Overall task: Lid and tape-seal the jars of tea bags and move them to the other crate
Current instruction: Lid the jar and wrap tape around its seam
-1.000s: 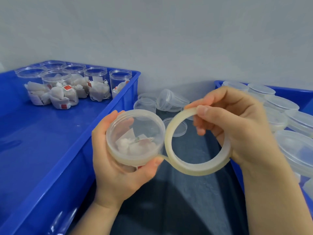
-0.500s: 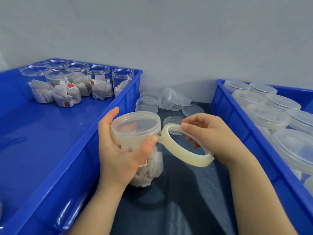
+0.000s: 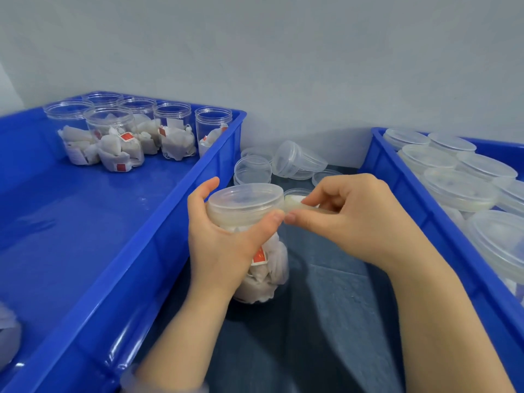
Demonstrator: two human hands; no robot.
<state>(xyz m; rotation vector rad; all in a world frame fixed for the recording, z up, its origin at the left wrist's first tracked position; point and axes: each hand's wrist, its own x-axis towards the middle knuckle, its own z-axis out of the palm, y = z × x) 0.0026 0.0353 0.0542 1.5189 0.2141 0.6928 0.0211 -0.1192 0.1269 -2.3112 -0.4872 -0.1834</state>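
Observation:
My left hand (image 3: 224,245) grips a lidded clear jar of tea bags (image 3: 269,268), upright between the two crates, its thumb pressing the lid's (image 3: 245,201) taped rim. My right hand (image 3: 354,219) pinches the whitish tape roll (image 3: 295,204) right against the lid's right side; most of the roll is hidden behind the fingers. Several open jars of tea bags (image 3: 122,140) stand at the back of the left blue crate (image 3: 158,251). The right blue crate (image 3: 402,188) holds several lidded jars (image 3: 459,188).
Loose clear lids and a tipped empty jar (image 3: 297,163) lie on the dark surface (image 3: 326,321) between the crates, near the grey wall. A white object (image 3: 8,336) shows at the left crate's near corner.
The jar went from tilted toward me to upright and lower. My right hand brought the tape roll down and close against the lid; the roll's open ring is now hidden behind its fingers.

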